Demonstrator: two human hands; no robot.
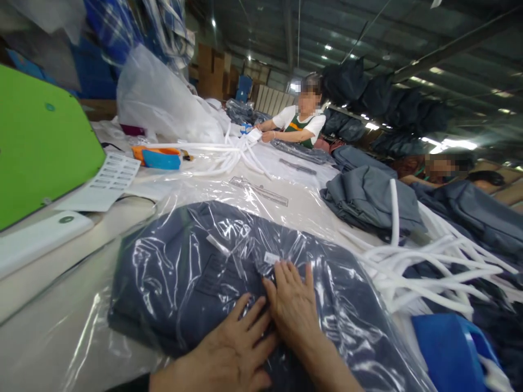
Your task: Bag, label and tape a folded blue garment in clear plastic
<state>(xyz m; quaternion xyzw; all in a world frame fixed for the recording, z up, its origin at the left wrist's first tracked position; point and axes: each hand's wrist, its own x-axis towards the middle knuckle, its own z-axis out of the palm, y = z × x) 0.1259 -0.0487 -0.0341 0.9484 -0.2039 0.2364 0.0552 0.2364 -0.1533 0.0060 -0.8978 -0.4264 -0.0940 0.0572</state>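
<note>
A dark grey backpack [163, 272] lies flat on the table inside a clear plastic bag [90, 326], which spreads past it to the left and up beyond it. My left hand [229, 348] rests on the plastic over the backpack, fingers stretched out and spread. Just right of it, my right hand [294, 305] also lies flat on the plastic, its fingertips beside a small white label [271, 258]. Neither hand grasps anything. The near end of the backpack is partly hidden by my hands and forearms.
White foam cords [433, 267] and folded dark bags [368, 198] lie to the right, near a blue object [453, 343]. At left are a green panel [44, 147], a label sheet [110, 182] and an orange-blue tape dispenser [157, 158]. A co-worker [302, 117] stands across the table.
</note>
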